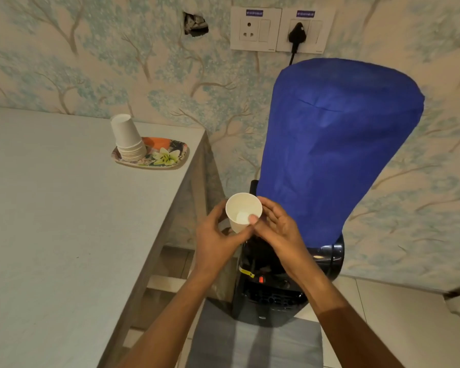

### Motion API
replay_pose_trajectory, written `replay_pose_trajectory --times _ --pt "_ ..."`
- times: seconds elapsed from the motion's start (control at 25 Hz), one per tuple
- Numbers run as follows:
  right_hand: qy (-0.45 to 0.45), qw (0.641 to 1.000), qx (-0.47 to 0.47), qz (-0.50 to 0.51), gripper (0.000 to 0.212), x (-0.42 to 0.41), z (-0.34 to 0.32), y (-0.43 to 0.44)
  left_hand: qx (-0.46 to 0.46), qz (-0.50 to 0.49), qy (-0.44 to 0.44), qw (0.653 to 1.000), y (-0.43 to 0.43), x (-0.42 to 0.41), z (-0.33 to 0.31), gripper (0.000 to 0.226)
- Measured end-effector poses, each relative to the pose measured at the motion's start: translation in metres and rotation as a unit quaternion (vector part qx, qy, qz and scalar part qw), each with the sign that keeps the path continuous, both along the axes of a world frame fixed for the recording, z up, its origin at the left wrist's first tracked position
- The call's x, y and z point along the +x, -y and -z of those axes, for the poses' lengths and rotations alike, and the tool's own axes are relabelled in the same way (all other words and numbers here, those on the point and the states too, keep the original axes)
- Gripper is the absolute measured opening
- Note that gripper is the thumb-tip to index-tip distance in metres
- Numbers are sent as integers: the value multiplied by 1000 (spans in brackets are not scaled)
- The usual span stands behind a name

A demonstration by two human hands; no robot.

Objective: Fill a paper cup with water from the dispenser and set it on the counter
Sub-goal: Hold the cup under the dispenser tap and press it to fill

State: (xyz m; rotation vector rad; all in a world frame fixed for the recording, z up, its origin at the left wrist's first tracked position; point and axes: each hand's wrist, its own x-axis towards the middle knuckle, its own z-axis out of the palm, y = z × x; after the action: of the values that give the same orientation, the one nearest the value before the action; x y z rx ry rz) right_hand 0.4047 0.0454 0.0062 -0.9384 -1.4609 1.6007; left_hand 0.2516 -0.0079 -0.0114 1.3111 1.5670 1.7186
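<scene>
A white paper cup is held upright in mid-air, its inside dry as far as I can see. My left hand wraps its lower side from the left. My right hand touches it from the right, thumb on the rim. Both hands hover above the black water dispenser, whose bottle wears a blue cloth cover. The taps are hidden under my hands. The grey counter lies to the left of the cup.
A stack of upside-down paper cups stands on a flowered tray at the counter's far right corner. Wall sockets with a black plug sit above the dispenser. A grey mat lies on the floor.
</scene>
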Motion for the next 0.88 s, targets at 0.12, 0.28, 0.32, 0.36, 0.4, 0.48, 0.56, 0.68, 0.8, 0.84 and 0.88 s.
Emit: replay_pose_trajectory --times 0.12,0.28,0.32,0.36,0.4,0.48,0.56,0.68,0.8,0.84,0.88 --pt "80 994 70 1 82 7 11 8 -3 10 -17 1000 1 15 10 64" --pt "113 988 95 51 82 23 38 13 -31 25 -26 999 1 36 35 70" --pt "116 986 104 68 80 27 47 14 -37 30 -24 999 1 41 42 70" --pt "118 983 109 86 78 31 58 16 -43 35 -21 998 1 47 52 69" --pt "119 981 115 101 76 35 67 17 -47 40 -18 998 2 52 61 68" --pt "122 978 119 121 75 43 87 22 -62 52 -11 997 5 62 81 70" --pt "128 976 118 130 76 51 107 26 -81 62 -12 995 8 71 100 73" --pt "127 974 117 149 71 60 135 36 -108 68 -24 992 14 81 125 75" --pt "124 970 128 164 70 64 165 46 -133 69 -32 988 19 87 158 77" --pt "129 969 128 167 69 64 174 47 -140 69 -35 987 19 88 167 76" --pt "140 968 120 170 71 64 186 49 -148 67 -38 986 21 90 178 75"
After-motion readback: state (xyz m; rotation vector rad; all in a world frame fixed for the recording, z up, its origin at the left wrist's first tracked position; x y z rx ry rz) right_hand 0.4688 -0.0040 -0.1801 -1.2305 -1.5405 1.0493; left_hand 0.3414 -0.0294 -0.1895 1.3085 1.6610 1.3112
